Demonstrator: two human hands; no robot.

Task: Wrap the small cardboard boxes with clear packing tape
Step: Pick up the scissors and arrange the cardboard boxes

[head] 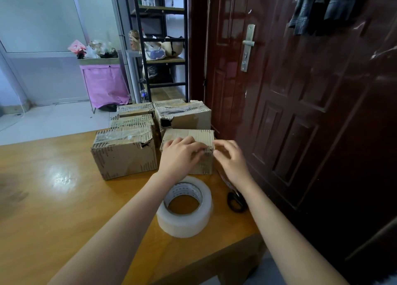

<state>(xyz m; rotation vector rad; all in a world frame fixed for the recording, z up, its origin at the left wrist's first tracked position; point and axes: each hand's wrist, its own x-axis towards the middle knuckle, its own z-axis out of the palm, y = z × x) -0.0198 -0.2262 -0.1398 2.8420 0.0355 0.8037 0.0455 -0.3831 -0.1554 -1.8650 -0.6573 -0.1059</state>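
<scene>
A small plain cardboard box (193, 135) stands near the right edge of the wooden table (53, 198). My left hand (180, 155) lies over its front face, fingers reaching to the near right top corner. My right hand (229, 157) is at that same corner from the right side, fingers curled as if pinching something thin there; what it pinches is not visible. A roll of clear packing tape (184, 207) lies flat on the table just in front of the box, between my forearms.
Several other cardboard boxes, some with tape on top, stand left of and behind it: one large (123, 153), one at the back (184, 114). Black-handled scissors (235, 198) lie under my right wrist. A dark red door (300, 91) stands close on the right.
</scene>
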